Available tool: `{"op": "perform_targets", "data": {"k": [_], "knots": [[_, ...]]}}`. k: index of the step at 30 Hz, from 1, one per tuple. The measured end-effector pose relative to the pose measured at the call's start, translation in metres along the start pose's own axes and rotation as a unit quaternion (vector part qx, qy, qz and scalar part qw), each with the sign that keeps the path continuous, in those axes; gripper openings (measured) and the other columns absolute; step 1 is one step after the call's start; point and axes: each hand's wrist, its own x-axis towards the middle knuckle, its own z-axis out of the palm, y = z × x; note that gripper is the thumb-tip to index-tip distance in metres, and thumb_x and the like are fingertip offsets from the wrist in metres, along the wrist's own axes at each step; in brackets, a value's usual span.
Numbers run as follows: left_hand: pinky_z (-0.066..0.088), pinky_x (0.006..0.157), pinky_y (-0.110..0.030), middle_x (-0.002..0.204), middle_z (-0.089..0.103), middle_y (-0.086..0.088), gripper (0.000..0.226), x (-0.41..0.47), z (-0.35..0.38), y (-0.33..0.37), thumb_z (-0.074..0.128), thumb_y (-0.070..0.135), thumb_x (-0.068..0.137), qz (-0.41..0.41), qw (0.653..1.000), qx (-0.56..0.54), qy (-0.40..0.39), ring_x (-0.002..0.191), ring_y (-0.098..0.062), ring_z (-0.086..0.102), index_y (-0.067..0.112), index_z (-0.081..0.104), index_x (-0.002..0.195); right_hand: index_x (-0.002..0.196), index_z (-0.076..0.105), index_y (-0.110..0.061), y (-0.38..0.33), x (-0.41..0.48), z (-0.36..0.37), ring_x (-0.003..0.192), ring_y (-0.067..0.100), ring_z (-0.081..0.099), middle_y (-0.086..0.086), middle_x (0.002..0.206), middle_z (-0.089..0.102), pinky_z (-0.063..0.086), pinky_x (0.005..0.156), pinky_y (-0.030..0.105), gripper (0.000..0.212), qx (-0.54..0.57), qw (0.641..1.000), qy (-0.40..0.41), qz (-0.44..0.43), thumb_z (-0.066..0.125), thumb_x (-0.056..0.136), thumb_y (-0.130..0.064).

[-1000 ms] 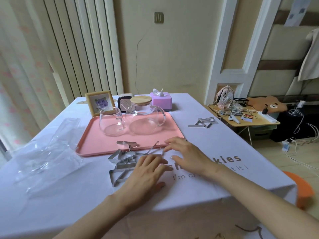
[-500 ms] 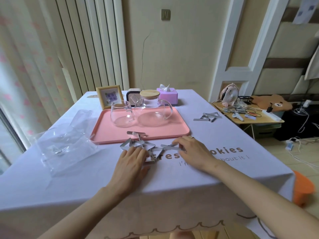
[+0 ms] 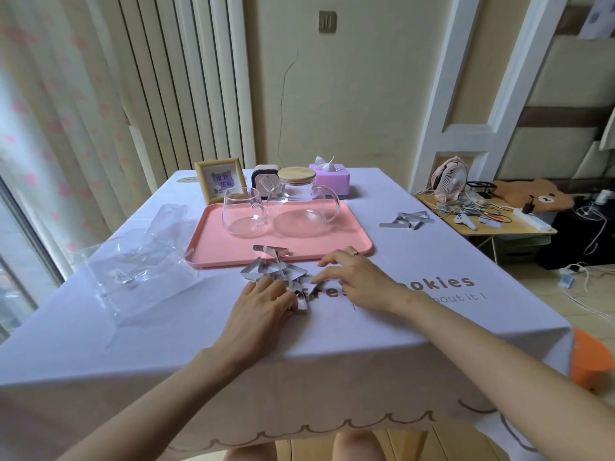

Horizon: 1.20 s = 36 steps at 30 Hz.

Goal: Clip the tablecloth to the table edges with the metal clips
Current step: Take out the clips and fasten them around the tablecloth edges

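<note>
my knees [image 3: 356, 444] show under the tablecloth [image 3: 166, 344], which covers the whole table, and its scalloped hem hangs over the near edge with no clip on it. an orange thing [image 3: 589, 361] pokes out past the cloth's right corner. to the left a crumpled clear plastic bag [image 3: 143, 261] lies on the cloth. the pile of metal clips [image 3: 276, 271] sits mid-table, over the start of the printed words, with one clip up on the near rim of the pink tray [image 3: 213, 247], which lies just behind the pile. on the tray stand a glass cup [image 3: 244, 211] and a glass teapot [image 3: 299, 207] with a wooden lid. a second small heap of clips [image 3: 407, 221] lies well apart, near the right edge. at the far end are a wooden picture frame [image 3: 218, 179] and a purple tissue box [image 3: 329, 178], and beyond the table a low side table [image 3: 519, 229] carries a pink fan [image 3: 449, 178] and cables. my left hand [image 3: 263, 307] lies palm down on the near side of the pile, fingers bent over the clips; i cannot tell whether it grips one. my right hand [image 3: 359, 284] reaches in from the right, fingers loosely spread, tips touching the clips, clasping nothing.
</note>
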Motion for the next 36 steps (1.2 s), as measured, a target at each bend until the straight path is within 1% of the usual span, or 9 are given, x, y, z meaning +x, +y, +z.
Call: {"op": "perform_targets", "data": {"k": [6,11,13,16,20,24,27,31,36], "knots": [[0.033,0.064,-0.028,0.077,0.056,0.009,0.019,-0.002,-0.001,-0.004,0.044,0.029,0.083,0.017,0.999,-0.026,0.005,0.075,-0.019,0.048,0.028,0.062,0.077,0.104,0.069,-0.034,0.016,0.011,-0.018,0.101,0.021,0.042,0.0,0.107,0.059,0.037,0.093,0.033,0.074,0.02,0.992,-0.113,0.049,0.033,0.068,0.02],[0.033,0.065,-0.027,0.076,0.058,0.011,0.022,0.003,0.001,-0.002,0.043,0.03,0.085,0.022,0.999,-0.039,-0.007,0.075,-0.019,0.052,0.029,0.064,0.078,0.101,0.072,-0.031,0.027,-0.002,-0.038,0.095,0.007,0.049,-0.013,0.095,0.056,0.037,0.078,0.01,0.067,0.078,0.979,-0.171,0.084,0.037,0.073,0.018],[0.034,0.065,-0.026,0.077,0.057,0.011,0.02,0.006,0.003,0.001,0.046,0.029,0.085,0.03,0.998,-0.047,-0.001,0.076,-0.018,0.051,0.029,0.064,0.078,0.095,0.073,-0.033,0.029,-0.009,-0.043,0.098,0.004,0.051,-0.017,0.097,0.056,0.037,0.079,0.01,0.07,0.103,0.974,-0.179,0.099,0.034,0.07,0.019],[0.041,0.065,-0.029,0.076,0.057,0.009,0.015,0.013,0.007,0.007,0.051,0.025,0.084,0.043,0.997,-0.064,-0.001,0.073,-0.019,0.05,0.027,0.064,0.079,0.09,0.069,-0.044,0.034,-0.02,-0.047,0.103,0.004,0.054,-0.016,0.103,0.059,0.044,0.082,0.017,0.073,0.122,0.974,-0.153,0.117,0.034,0.066,0.016],[0.034,0.062,-0.025,0.075,0.059,0.007,0.019,0.024,0.013,0.018,0.045,0.022,0.08,0.037,0.997,-0.062,-0.008,0.069,-0.02,0.053,0.025,0.064,0.079,0.096,0.069,-0.033,0.035,-0.037,-0.062,0.09,0.01,0.06,-0.007,0.098,0.063,0.053,0.077,0.033,0.035,0.153,0.973,-0.078,0.155,0.06,0.079,-0.004],[0.047,0.06,-0.029,0.084,0.062,0.001,0.019,0.032,0.016,0.028,0.053,0.008,0.075,0.032,0.992,-0.116,-0.043,0.078,-0.023,0.057,0.02,0.064,0.084,0.095,0.063,-0.034,0.037,-0.057,-0.068,0.083,0.004,0.055,-0.012,0.095,0.058,0.047,0.074,0.026,0.024,0.063,0.973,-0.137,0.176,0.074,0.074,-0.027],[0.05,0.071,-0.037,0.101,0.064,0.002,0.026,0.039,0.02,0.034,0.054,0.002,0.079,0.033,0.978,-0.186,-0.084,0.093,-0.022,0.058,0.021,0.065,0.094,0.09,0.064,-0.033,0.045,-0.066,-0.065,0.083,0.001,0.053,-0.013,0.097,0.055,0.044,0.072,0.022,0.021,0.023,0.971,-0.139,0.191,0.071,0.076,-0.019],[0.043,0.092,-0.033,0.123,0.06,0.001,0.028,0.048,0.024,0.049,0.047,0.009,0.09,0.051,0.963,-0.234,-0.126,0.111,-0.02,0.054,0.018,0.061,0.113,0.074,0.068,-0.029,0.062,-0.072,-0.062,0.087,0.009,0.057,-0.008,0.096,0.059,0.051,0.082,0.036,0.033,0.031,0.975,-0.093,0.199,0.06,0.077,0.003],[0.032,0.095,-0.032,0.12,0.061,0.006,0.036,0.049,0.023,0.051,0.045,0.025,0.084,0.068,0.975,-0.185,-0.099,0.113,-0.02,0.052,0.024,0.059,0.117,0.072,0.064,-0.04,0.062,-0.07,-0.056,0.097,0.013,0.057,-0.007,0.099,0.06,0.047,0.087,0.034,0.04,0.065,0.982,-0.03,0.177,0.06,0.078,-0.001]]}}
